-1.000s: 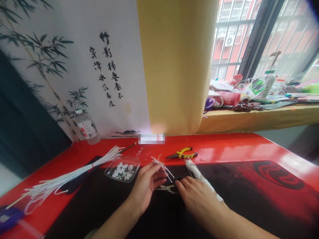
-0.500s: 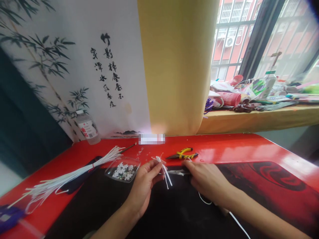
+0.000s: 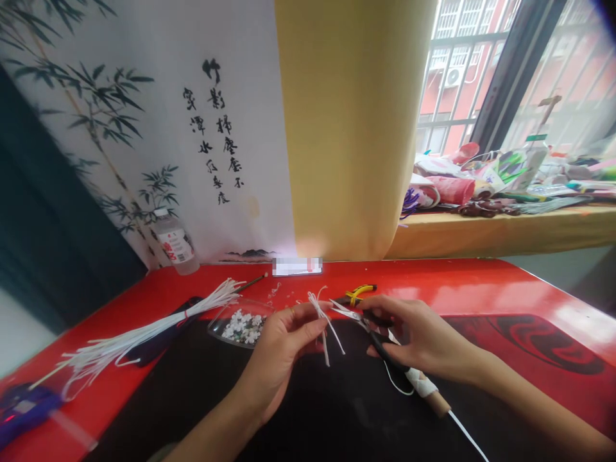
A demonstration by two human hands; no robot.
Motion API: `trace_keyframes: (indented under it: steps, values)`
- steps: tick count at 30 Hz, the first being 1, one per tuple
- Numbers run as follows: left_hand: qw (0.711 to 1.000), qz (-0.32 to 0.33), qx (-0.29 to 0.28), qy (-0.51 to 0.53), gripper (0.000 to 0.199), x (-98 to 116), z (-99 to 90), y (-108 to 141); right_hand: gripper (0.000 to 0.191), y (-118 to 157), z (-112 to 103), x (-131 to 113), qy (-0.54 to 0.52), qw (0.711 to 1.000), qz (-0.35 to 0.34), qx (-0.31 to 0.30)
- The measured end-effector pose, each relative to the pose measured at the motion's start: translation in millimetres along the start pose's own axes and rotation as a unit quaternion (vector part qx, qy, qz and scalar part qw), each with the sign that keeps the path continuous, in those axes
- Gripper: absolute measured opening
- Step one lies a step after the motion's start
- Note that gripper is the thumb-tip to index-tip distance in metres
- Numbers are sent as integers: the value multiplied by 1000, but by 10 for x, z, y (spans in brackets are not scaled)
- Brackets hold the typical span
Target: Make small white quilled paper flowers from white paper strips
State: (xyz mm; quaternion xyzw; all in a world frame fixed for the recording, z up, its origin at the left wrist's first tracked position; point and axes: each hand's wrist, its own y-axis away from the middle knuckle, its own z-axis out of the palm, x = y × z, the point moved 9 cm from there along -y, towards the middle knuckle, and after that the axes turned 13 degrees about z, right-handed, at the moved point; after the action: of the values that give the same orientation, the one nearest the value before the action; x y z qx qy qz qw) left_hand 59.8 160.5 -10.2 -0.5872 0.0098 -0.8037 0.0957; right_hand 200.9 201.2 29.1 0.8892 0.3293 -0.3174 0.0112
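Between the fingertips of my left hand [image 3: 286,337] is a small knotted piece of white cord [image 3: 318,308], its loose ends hanging down and sticking up. My right hand [image 3: 423,330] grips a pair of scissors [image 3: 352,314] by its black handles. The blades stand apart and point left, their tips close beside the cord; I cannot tell if they touch it. Under my right hand lies a tool with a wooden handle [image 3: 436,402], wrapped in white near its front and trailing a white cable. Pliers with yellow handles [image 3: 359,294] lie behind the scissors, partly hidden.
A clear tray of white flower-shaped beads [image 3: 243,326] sits left of my hands. Beyond it lies a tied bundle of white cords [image 3: 158,330]. A bottle [image 3: 177,247] stands at the back left. A black mat [image 3: 192,410] covers part of the red table [image 3: 457,282].
My right hand has lifted the scissors from the mat and brought their opened blades towards the cord. My left hand has turned the cord slightly. The view has shifted a little.
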Motion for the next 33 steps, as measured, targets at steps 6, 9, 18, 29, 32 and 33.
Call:
trace_keyframes:
  steps: [6, 9, 18, 29, 32, 33]
  values:
    - [999, -30, -27, -3, 13, -32, 43, 40, 44, 32, -62, -17, 92, 993, -13, 71]
    - [999, -28, -36, -7, 10, -25, 59, 48, 45, 42, -81, -30, 120, 989, -15, 85]
    - [999, -26, 19, 22, 12, -29, -31, 8, 40, 102, -79, -78, 176, 972, -95, 122]
    - [999, -27, -19, 10, 9, -60, 62, 34, 41, 72, -49, -20, 179, 974, -72, 117]
    - [999, -27, -20, 9, 9, -58, 73, 39, 40, 77, -44, -37, 198, 969, -82, 123]
    - [999, -26, -20, 11, 9, -57, 74, 40, 40, 79, -41, -40, 203, 968, -85, 123]
